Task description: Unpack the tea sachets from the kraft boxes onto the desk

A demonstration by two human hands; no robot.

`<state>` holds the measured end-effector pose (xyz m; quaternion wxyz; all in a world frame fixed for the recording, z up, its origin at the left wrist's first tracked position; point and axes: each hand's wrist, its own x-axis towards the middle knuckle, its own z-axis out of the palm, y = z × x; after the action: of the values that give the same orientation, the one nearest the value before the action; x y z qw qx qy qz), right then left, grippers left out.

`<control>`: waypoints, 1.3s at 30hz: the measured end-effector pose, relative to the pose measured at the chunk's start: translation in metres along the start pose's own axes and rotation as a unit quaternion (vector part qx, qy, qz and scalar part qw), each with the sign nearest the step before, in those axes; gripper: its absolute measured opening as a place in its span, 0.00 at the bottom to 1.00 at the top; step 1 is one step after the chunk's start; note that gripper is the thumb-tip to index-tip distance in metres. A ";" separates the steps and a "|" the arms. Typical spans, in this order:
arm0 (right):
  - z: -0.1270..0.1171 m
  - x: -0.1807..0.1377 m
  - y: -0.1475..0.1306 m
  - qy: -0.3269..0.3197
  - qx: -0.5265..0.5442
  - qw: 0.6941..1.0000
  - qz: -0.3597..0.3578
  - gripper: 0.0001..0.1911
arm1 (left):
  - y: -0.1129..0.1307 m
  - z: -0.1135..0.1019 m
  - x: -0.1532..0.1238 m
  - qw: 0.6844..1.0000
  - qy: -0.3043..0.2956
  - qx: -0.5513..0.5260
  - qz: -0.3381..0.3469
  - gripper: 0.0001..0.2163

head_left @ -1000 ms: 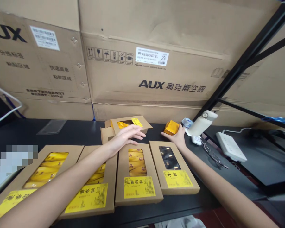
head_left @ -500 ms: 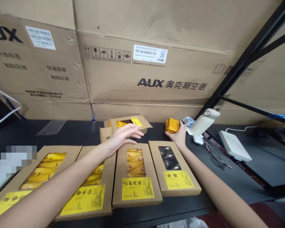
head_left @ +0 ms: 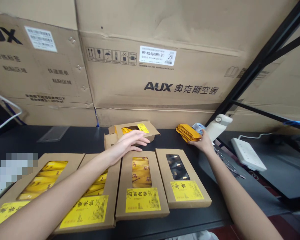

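Observation:
My left hand (head_left: 127, 143) lies flat with fingers stretched out, resting on the front of an opened brown carton (head_left: 133, 130) that shows yellow packets inside. My right hand (head_left: 202, 142) is closed on a stack of yellow packets (head_left: 188, 132), held a little above the black table (head_left: 75, 140) at the back right. Between my arms lie two flat window boxes with yellow labels: one with yellow packets (head_left: 141, 183) and one with dark contents (head_left: 182, 178).
Two more window boxes (head_left: 87, 196) (head_left: 32, 186) lie at the front left. A beige handheld device (head_left: 217, 125), a small white-blue item (head_left: 197, 126), a white power strip (head_left: 247, 154) and a black shelf frame (head_left: 260, 60) stand to the right. Large AUX cartons (head_left: 165, 73) wall the back.
My right hand has picked up the yellow packets off the table and turned to the right, with the stack now fanned flat. My left hand has barely moved.

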<state>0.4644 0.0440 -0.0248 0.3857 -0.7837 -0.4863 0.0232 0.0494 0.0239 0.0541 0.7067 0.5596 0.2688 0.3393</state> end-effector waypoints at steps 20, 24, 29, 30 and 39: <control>-0.004 -0.016 -0.018 0.059 -0.052 0.995 0.059 0.45 | 0.000 0.000 -0.001 1.000 0.001 -0.005 0.005 0.18; -0.007 -0.017 -0.021 0.054 -0.083 0.993 0.071 0.43 | 0.000 0.000 -0.001 1.000 0.002 -0.006 0.005 0.18; -0.007 -0.020 -0.022 0.044 -0.092 0.993 0.050 0.39 | 0.002 0.000 -0.001 1.000 0.000 -0.007 0.005 0.17; -0.006 -0.019 -0.021 0.044 -0.086 0.994 0.044 0.38 | 0.002 0.000 -0.001 1.000 0.001 -0.007 0.004 0.17; -0.002 -0.016 -0.014 0.056 -0.053 0.996 0.042 0.35 | 0.004 0.002 -0.002 1.000 0.003 -0.006 0.002 0.17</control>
<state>0.4458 0.0334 -0.0203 0.3688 -0.8230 -0.4309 -0.0309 0.0488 0.0220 0.0579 0.7086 0.5549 0.2679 0.3439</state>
